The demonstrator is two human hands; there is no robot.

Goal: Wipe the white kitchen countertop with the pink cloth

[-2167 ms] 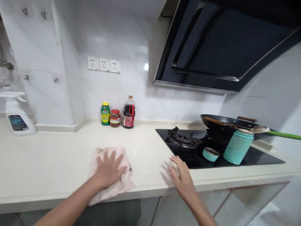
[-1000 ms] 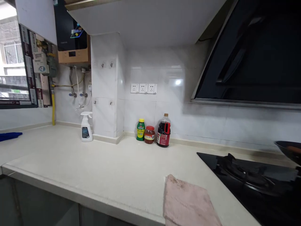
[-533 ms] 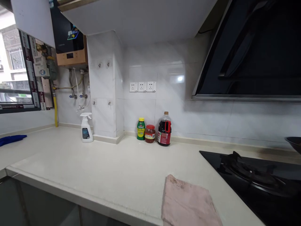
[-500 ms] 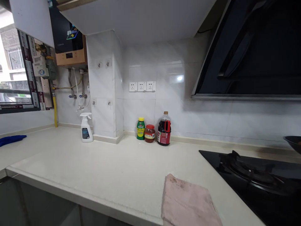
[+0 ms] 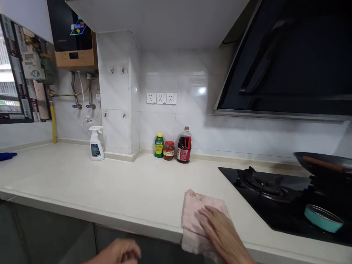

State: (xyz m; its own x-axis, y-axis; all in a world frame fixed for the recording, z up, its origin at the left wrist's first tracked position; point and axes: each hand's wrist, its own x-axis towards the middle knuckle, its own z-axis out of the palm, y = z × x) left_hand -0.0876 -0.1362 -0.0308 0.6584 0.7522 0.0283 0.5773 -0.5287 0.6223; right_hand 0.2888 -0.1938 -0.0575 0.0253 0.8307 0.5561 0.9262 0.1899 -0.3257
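Note:
A folded pink cloth with brownish stains lies at the front of the pale counter, partly hanging over its edge. My right hand rests on it with fingers stretched out flat, pointing away from me. Low in the picture, in front of the counter's edge, my left hand is slightly blurred. Its fingers curl inward, and nothing shows in them; it is apart from the cloth.
By the wall stand a green bottle, a red-lidded jar and a dark sauce bottle. A spray bottle is left of them. The black hob holds a wok and a turquoise round container.
Both hands have come into view from below, the right one now on the cloth. My view has turned to the right, showing the wok more fully and the turquoise container.

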